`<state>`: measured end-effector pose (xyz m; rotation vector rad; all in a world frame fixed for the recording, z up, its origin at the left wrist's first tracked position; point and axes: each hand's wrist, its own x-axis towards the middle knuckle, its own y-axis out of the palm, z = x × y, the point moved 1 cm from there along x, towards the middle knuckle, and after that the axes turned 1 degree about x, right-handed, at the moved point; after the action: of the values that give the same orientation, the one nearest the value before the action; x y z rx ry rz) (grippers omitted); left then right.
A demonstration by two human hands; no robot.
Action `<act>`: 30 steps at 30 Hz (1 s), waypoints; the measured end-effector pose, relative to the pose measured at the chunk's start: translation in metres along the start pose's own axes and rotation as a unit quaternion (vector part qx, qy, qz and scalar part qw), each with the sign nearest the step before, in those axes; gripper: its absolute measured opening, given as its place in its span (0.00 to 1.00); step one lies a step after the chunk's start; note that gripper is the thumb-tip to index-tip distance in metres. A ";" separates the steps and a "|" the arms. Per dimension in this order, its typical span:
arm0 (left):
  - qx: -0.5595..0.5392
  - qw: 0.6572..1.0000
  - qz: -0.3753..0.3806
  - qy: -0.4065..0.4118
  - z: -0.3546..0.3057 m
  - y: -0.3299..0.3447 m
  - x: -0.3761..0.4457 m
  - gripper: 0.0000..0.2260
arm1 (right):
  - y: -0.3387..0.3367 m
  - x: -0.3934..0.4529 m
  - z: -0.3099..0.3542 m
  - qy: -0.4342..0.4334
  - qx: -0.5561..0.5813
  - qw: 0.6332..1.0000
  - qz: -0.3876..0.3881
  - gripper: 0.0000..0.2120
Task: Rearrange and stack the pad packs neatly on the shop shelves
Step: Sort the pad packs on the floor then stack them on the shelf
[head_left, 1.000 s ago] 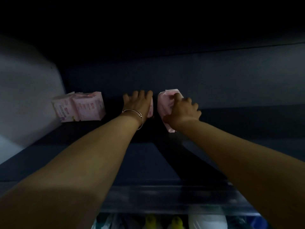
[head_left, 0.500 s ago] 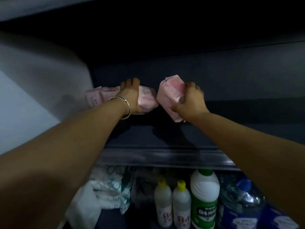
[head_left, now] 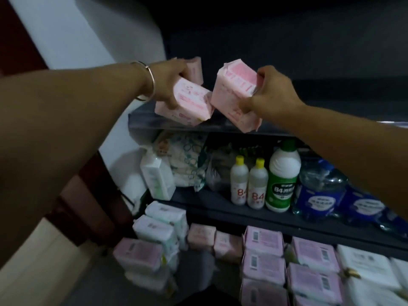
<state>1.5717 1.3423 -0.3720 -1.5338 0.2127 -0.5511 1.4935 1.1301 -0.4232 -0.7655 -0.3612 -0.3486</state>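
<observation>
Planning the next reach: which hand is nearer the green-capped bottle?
Right. The right hand, gripping a pink pack, is above the green-capped bottle. The left hand, holding another pack, is farther left.

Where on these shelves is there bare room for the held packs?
The top shelf looks bare right of the right hand. The middle shelf is full from white carton to blue jugs; the bottom pad stacks are packed tight.
</observation>
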 end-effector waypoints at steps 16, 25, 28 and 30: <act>-0.211 0.952 0.191 -0.117 0.020 0.067 -0.079 0.18 | 0.035 -0.053 -0.030 0.077 0.014 0.990 0.119 0.34; -0.319 0.894 0.277 -0.149 0.009 0.108 -0.091 0.15 | 0.086 -0.075 -0.048 0.082 -0.129 0.960 0.235 0.35; -0.296 0.892 0.307 -0.152 0.011 0.137 -0.095 0.20 | 0.106 -0.080 -0.063 0.083 -0.166 0.949 0.256 0.33; -0.282 0.889 0.326 -0.152 0.013 0.158 -0.097 0.23 | 0.118 -0.082 -0.072 0.089 -0.179 0.942 0.268 0.29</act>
<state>1.5264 1.3906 -0.5459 -1.9447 0.6567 0.3237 1.4855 1.1713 -0.5784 -1.1433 0.0949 0.0365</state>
